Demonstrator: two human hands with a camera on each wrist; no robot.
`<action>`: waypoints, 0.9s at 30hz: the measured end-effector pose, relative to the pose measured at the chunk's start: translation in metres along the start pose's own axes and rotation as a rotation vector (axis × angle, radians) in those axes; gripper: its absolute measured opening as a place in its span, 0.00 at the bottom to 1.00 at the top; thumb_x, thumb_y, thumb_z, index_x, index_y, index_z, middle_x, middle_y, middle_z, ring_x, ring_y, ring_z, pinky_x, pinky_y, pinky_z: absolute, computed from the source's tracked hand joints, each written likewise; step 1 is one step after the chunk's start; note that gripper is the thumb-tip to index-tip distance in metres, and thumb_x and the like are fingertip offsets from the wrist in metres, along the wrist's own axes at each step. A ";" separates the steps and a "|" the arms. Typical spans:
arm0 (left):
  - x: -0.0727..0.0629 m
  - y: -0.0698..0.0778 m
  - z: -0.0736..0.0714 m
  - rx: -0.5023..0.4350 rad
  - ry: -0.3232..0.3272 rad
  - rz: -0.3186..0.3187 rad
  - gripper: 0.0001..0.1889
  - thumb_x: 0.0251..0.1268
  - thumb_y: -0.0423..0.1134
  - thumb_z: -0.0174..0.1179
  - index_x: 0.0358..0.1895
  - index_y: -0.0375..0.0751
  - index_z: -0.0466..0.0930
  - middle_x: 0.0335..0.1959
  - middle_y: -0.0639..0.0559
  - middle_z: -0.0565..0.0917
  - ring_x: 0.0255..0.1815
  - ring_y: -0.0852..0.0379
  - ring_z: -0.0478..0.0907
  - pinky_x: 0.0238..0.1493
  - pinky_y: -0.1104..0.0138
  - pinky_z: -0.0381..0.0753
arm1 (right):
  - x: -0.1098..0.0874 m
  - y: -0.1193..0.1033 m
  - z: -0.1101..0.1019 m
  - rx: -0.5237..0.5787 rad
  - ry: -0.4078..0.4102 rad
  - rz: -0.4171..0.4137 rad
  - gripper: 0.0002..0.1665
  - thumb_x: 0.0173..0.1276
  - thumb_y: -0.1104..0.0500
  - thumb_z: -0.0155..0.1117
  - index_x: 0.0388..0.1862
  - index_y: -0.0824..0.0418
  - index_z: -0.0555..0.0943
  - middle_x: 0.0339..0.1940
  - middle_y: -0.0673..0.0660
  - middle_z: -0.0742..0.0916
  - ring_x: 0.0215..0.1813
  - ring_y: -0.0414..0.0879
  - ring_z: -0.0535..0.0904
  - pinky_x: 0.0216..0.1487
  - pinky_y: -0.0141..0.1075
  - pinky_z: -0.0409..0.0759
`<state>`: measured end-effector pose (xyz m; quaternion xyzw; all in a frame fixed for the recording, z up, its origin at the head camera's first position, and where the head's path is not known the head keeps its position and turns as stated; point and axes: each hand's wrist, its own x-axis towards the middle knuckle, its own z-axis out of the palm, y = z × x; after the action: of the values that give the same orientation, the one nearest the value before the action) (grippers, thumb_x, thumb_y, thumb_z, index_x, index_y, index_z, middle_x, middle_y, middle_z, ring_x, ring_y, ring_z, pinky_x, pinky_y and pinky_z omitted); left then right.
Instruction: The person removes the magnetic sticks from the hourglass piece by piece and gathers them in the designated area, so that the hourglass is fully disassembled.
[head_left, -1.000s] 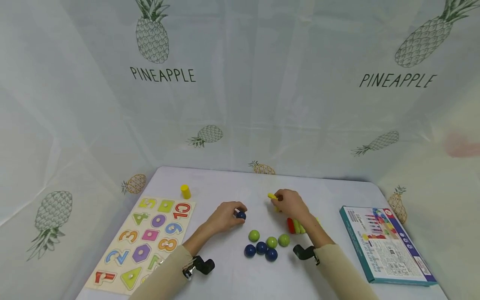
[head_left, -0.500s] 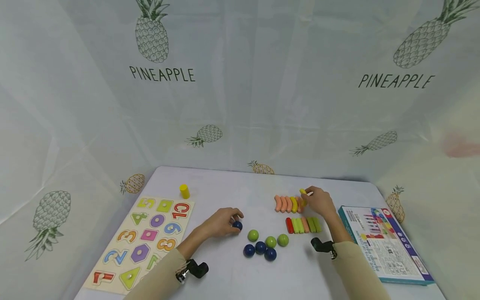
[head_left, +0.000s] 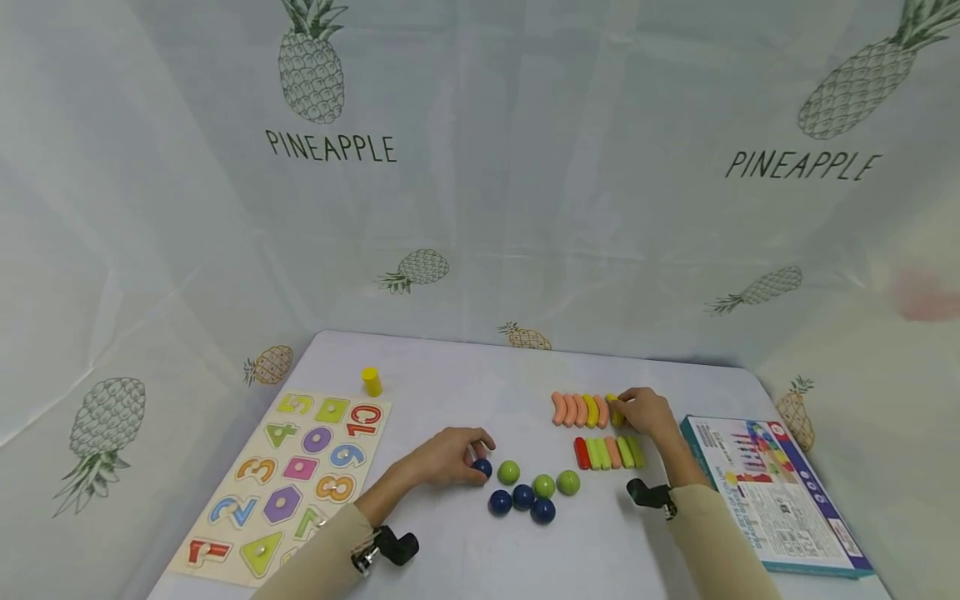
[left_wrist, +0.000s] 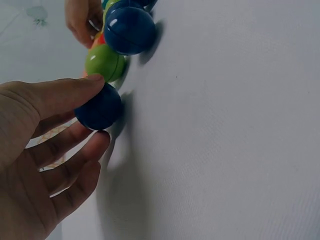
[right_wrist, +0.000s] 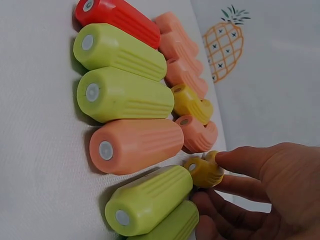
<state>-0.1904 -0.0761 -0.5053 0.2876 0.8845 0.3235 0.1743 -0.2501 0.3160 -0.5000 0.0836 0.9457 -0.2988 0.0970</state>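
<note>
My left hand [head_left: 452, 455] pinches a dark blue ball [left_wrist: 100, 109] between thumb and fingers, low over the table and close beside a green ball [left_wrist: 105, 63]. With thumb and fingers my right hand [head_left: 647, 412] pinches a curved yellow magnetic piece [right_wrist: 205, 171] at the right end of a row of curved pieces, most of them salmon [head_left: 572, 410]. Right in front of that row lies a second row of straight ribbed magnetic rods: a red rod [right_wrist: 120, 19], several green rods [right_wrist: 125, 95] and a salmon rod [right_wrist: 137, 146].
Several blue balls [head_left: 522, 497] and green balls [head_left: 568, 482] sit mid-table. A number puzzle board [head_left: 251, 446] lies at left, a yellow cylinder [head_left: 371, 382] behind it. At right lies a flat box [head_left: 780, 492]. A pineapple-print curtain [head_left: 525, 208] hangs behind the table.
My right hand has moved right from the left of the curved row and lowered the yellow piece to its right end. My left hand has brought the blue ball nearer the green ball.
</note>
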 end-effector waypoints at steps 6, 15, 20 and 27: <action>-0.001 0.002 0.004 -0.009 -0.015 0.013 0.28 0.57 0.44 0.75 0.61 0.47 0.79 0.42 0.63 0.82 0.35 0.67 0.77 0.40 0.73 0.77 | -0.006 0.001 -0.002 -0.015 0.006 0.004 0.25 0.75 0.52 0.58 0.57 0.72 0.80 0.38 0.63 0.86 0.35 0.51 0.78 0.35 0.38 0.78; -0.001 0.002 0.004 -0.033 -0.019 0.029 0.28 0.57 0.41 0.75 0.62 0.46 0.78 0.42 0.61 0.82 0.37 0.68 0.79 0.42 0.74 0.79 | -0.009 -0.004 0.000 -0.024 0.006 -0.031 0.25 0.75 0.52 0.58 0.58 0.71 0.81 0.37 0.61 0.86 0.36 0.51 0.78 0.36 0.40 0.77; -0.001 0.004 0.004 -0.050 -0.023 0.026 0.28 0.56 0.40 0.76 0.62 0.45 0.79 0.42 0.61 0.83 0.37 0.69 0.79 0.41 0.74 0.79 | -0.008 -0.003 0.002 -0.031 0.009 -0.032 0.25 0.76 0.51 0.56 0.57 0.71 0.81 0.36 0.60 0.85 0.36 0.51 0.77 0.35 0.39 0.76; -0.002 0.004 0.006 -0.070 -0.021 0.018 0.28 0.56 0.41 0.76 0.61 0.45 0.79 0.42 0.60 0.83 0.37 0.70 0.79 0.41 0.73 0.79 | -0.008 0.000 0.004 -0.015 0.007 -0.030 0.27 0.78 0.49 0.53 0.58 0.72 0.79 0.33 0.59 0.84 0.35 0.51 0.76 0.33 0.39 0.73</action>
<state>-0.1844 -0.0725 -0.5068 0.2928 0.8681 0.3527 0.1904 -0.2416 0.3126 -0.5012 0.0697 0.9494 -0.2929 0.0900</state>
